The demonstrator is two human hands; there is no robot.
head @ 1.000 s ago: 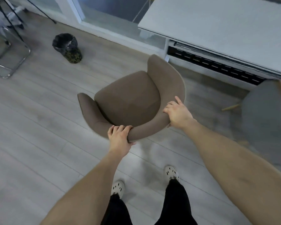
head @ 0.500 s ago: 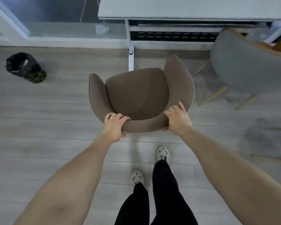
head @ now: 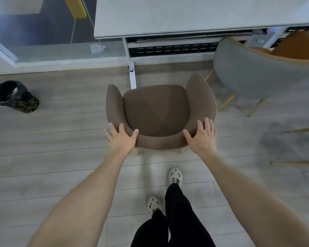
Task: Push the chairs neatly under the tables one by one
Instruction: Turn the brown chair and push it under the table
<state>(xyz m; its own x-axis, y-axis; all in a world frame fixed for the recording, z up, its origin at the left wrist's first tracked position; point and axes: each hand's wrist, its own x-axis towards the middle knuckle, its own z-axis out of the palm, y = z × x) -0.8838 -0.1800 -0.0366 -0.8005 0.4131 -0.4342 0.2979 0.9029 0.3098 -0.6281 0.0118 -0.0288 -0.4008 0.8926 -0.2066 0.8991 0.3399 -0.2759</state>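
Both hands opened on brown chair back; chair squared to table.
Left hand [head: 120, 139] & right hand [head: 202, 138] went from curled grip to flat, fingers [head: 206, 124] spread. Brown chair [head: 157, 111] turned from angled to facing table [head: 185, 15], w/ seat front nearer table leg [head: 132, 75].

A pale plank floor [head: 52, 139] carries the brown chair [head: 155, 111], a grey chair [head: 253, 75], a black bin [head: 14, 97] and the table [head: 185, 15].

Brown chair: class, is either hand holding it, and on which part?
Neither grips it: the left hand and right hand lie open and flat on the backrest corners of the brown chair.
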